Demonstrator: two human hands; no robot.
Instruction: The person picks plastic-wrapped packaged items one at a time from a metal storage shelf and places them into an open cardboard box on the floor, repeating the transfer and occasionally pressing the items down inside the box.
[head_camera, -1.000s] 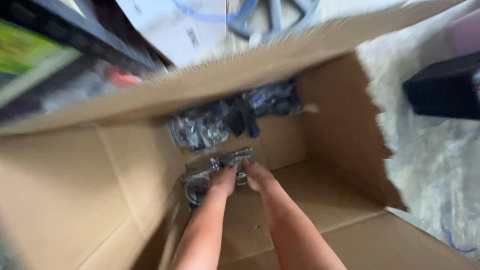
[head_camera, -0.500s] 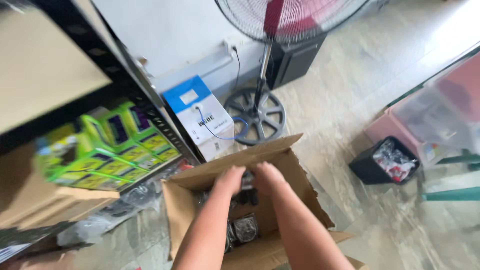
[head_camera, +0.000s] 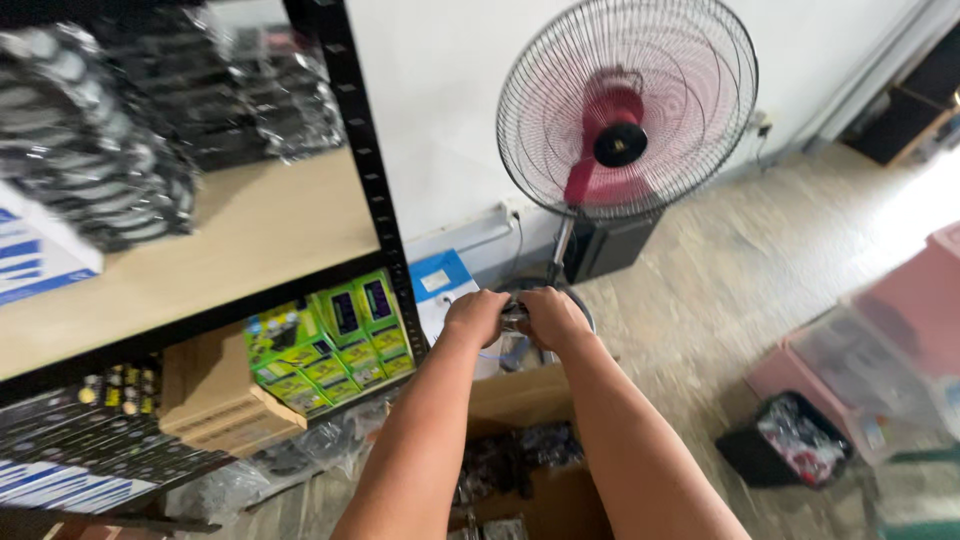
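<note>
Storeroom floor, black shelf rack (head_camera: 375, 210) on our left, one pedestal fan (head_camera: 625, 110) ahead. We hold both forearms straight out, raised over one open cardboard box (head_camera: 520, 400). Our left hand (head_camera: 475, 317) and right hand (head_camera: 548, 317) meet knuckle to knuckle, both curled tight around one small dark packet (head_camera: 513, 316), mostly hidden between them, up at fan-base height, well above the box.

Left hand (head_camera: 475, 316), right hand (head_camera: 550, 317) gripping small bundle (head_camera: 513, 316).
</note>
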